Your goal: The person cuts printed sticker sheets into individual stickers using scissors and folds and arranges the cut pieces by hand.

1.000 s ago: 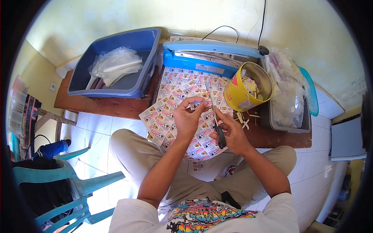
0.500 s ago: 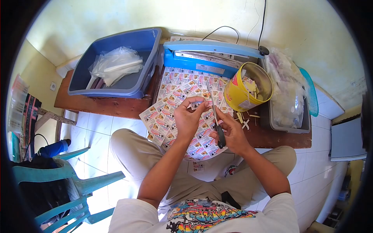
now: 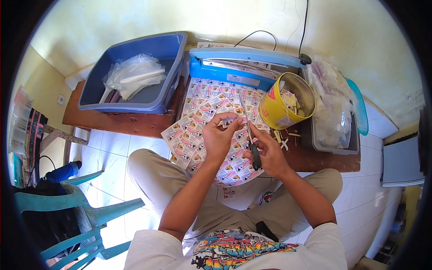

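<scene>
My left hand is closed in a pinch on a small printed paper label. In my right hand is a pair of scissors with black handles, its blades pointing away from me. The blades run close beside the label and the left fingertips; whether they touch the paper I cannot tell. Beneath both hands lie overlapping sheets of printed labels, spread on the bench and hanging over its front edge.
A blue impulse sealer stands behind the sheets. To the right are a yellow tub with paper scraps and a grey bin of plastic bags. A blue basin with clear bags sits left. Offcuts lie on the wooden bench.
Almost nothing differs. Both hands keep the same hold, with only a very slight shift in position.
</scene>
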Tool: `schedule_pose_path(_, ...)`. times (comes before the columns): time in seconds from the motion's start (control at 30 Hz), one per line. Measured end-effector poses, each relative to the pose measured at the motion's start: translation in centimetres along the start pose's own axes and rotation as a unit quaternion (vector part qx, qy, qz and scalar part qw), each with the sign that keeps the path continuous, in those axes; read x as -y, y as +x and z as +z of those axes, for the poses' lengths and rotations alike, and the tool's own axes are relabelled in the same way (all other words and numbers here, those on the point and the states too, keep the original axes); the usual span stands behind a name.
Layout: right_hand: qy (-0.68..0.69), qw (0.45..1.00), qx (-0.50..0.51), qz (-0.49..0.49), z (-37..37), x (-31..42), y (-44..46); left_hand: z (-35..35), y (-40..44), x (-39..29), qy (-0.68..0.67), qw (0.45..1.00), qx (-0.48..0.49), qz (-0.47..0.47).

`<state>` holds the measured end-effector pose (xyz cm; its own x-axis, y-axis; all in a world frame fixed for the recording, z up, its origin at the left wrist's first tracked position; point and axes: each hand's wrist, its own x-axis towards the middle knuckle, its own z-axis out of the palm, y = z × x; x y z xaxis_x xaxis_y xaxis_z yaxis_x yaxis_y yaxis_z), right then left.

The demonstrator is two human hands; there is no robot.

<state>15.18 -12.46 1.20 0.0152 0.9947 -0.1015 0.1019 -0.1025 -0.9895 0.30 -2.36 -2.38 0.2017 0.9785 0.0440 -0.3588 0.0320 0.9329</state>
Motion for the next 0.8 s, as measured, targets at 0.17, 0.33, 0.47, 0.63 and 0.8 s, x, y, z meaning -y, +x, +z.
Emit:
schedule_pose_path(0.17, -0.004, 1.000, -0.002, -0.002, 0.07, -0.06, 0.13, 0.07, 0.03, -0.21, 0.009, 1.000, -0.003, 0.000)
schedule_pose_path(0.33, -0.002, 1.000, -0.003, 0.002, 0.15, -0.31, 0.09, 0.02, -0.07, -0.18, 0.005, 1.000, -0.002, -0.003)
schedule_pose_path(0.47, -0.004, 1.000, -0.001, 0.004, 0.13, -0.24, 0.04, 0.01, -0.02, -0.07, 0.002, 1.000, -0.003, -0.003)
schedule_pose_path(0.63, -0.020, 1.000, 0.006, -0.008, 0.05, -0.16, 0.03, -0.09, -0.06, -0.02, 0.008, 1.000, -0.003, -0.003)
schedule_pose_path(0.8, -0.019, 1.000, 0.007, -0.007, -0.04, -0.24, 0.07, -0.05, -0.02, -0.11, 0.008, 1.000, 0.000, -0.002)
